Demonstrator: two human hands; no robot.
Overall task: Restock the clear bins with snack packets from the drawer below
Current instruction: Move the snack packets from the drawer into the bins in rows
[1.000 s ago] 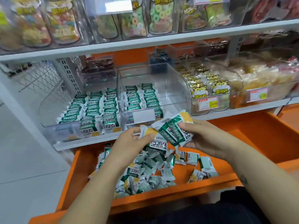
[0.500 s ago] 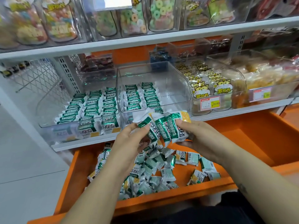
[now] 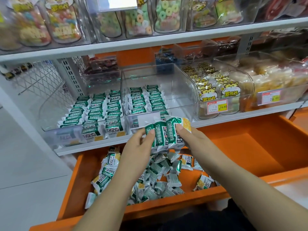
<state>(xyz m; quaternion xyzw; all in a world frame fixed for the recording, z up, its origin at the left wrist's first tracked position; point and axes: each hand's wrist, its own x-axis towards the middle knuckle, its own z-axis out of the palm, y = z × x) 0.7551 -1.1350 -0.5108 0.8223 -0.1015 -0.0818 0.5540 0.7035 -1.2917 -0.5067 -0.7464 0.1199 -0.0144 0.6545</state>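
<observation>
Grip of left hand [image 3: 138, 147] and right hand [image 3: 191, 139] clasps a fanned bundle of green-and-white foil snack packets [image 3: 165, 135] at 6 o'clock of the half-filled middle clear plastic bin [image 3: 183, 90]; many loose packets [image 3: 160, 174] lie in the orange drawer [image 3: 250, 147], so restocking seems partway.

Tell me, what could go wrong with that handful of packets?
The packets are fanned loosely between the left hand and right hand, so one may slip back into the drawer. Pushed carelessly into the middle bin, they could knock its two neat rows askew.
</observation>
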